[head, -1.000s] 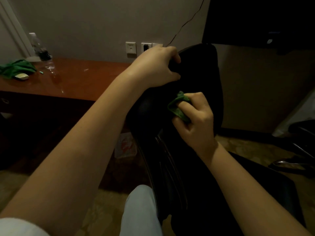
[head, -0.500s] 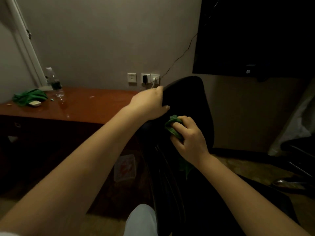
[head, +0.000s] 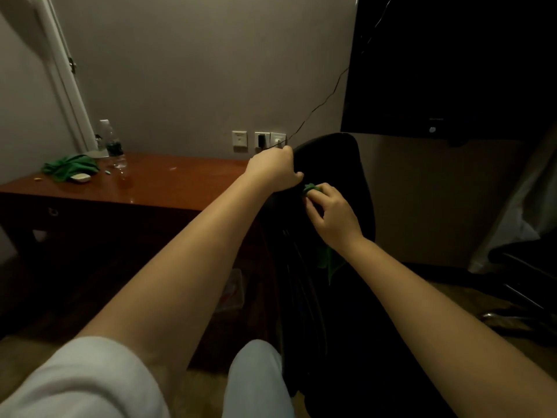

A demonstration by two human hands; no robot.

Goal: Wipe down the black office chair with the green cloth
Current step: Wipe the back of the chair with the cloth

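Note:
The black office chair [head: 346, 164] stands in front of me with its backrest upright, just right of centre. My left hand [head: 275, 171] grips the upper left edge of the backrest. My right hand [head: 331, 217] holds the green cloth [head: 310, 188] bunched in its fingers and presses it against the backrest, just right of my left hand. A loose end of the cloth hangs down below my right wrist. The chair's seat is lost in the dark below.
A red-brown wooden desk [head: 168, 182] stands to the left against the wall, with a second green cloth [head: 70, 168] and a water bottle [head: 110, 144] on it. Wall sockets [head: 259, 140] sit behind the chair. A dark screen [head: 452, 64] hangs upper right. Another chair's base [head: 518, 297] is at right.
The view has tilted up and pulled back, so chair and hands look smaller. My right hand has slid the cloth up the backrest, closer to my left hand, which keeps its grip.

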